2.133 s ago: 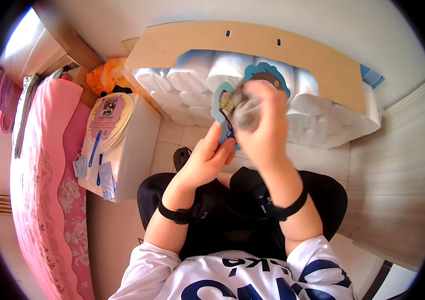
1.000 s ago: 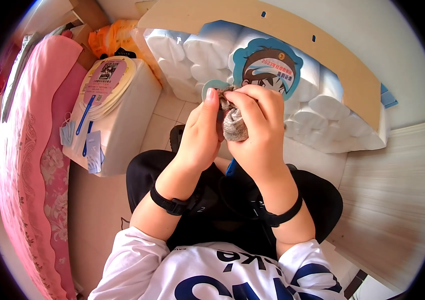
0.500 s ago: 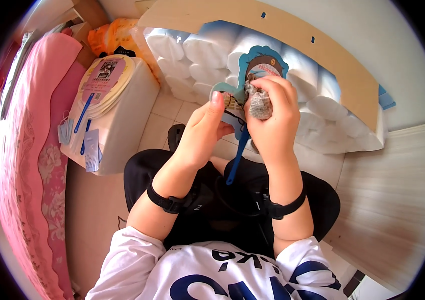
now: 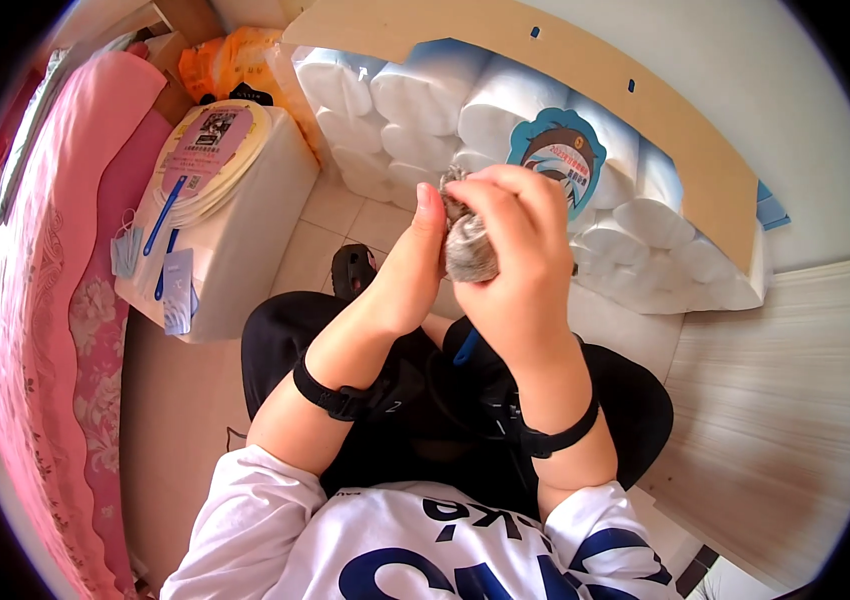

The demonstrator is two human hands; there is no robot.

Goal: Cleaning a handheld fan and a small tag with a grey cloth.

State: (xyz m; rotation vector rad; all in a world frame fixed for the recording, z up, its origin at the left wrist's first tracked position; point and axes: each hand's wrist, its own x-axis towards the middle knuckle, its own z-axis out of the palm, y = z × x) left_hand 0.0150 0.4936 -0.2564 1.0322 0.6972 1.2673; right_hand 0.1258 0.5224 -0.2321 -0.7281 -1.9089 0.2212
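Note:
A teal-edged cartoon-shaped hand fan is upright in front of me, its lower part behind my hands. The tip of its blue handle shows between my knees. My right hand is closed round a crumpled grey cloth, bunched up against the fan. My left hand grips the fan's left side with the thumb pointing up; its other fingers are hidden. Both hands are close together, the cloth lying between them.
Packed white paper rolls in a cut-open cardboard carton stand ahead. On the left, a white box carries stacked round fans, a face mask and a pale blue packet. Pink bedding hangs beyond it.
My right hand with the cloth has shifted left and slightly nearer, close to my left hand. The fan has turned and tilted right, with more of it hidden behind my right hand.

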